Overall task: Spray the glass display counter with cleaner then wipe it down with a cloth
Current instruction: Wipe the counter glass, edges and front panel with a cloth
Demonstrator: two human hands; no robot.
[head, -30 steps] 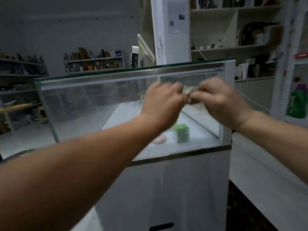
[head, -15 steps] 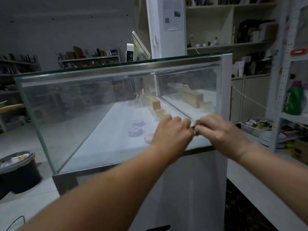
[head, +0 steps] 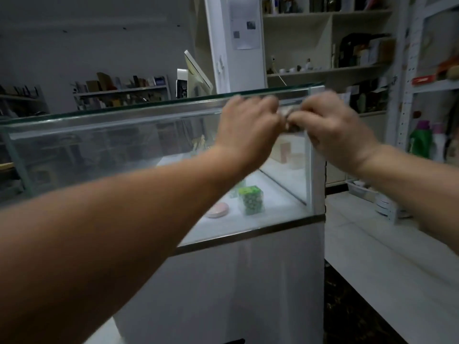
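Observation:
The glass display counter (head: 104,150) stands in front of me on a white cabinet base. Both hands are raised against its front pane near the top right corner. My left hand (head: 248,130) and my right hand (head: 332,130) sit side by side, and both grip a small greyish cloth (head: 285,114) bunched between them. Only a scrap of the cloth shows between the knuckles. The spray cleaner is not in view.
Inside the case lie a green box of balls (head: 250,199), a pink round item (head: 218,209) and wooden blocks (head: 285,151). A white ledge (head: 372,234) runs along the right. Shelving with a green bottle (head: 421,140) stands at the right, more shelves at the back.
Both hands, still together on the cloth, have moved up the front pane from its lower edge to just under the top edge. The view has tilted with them.

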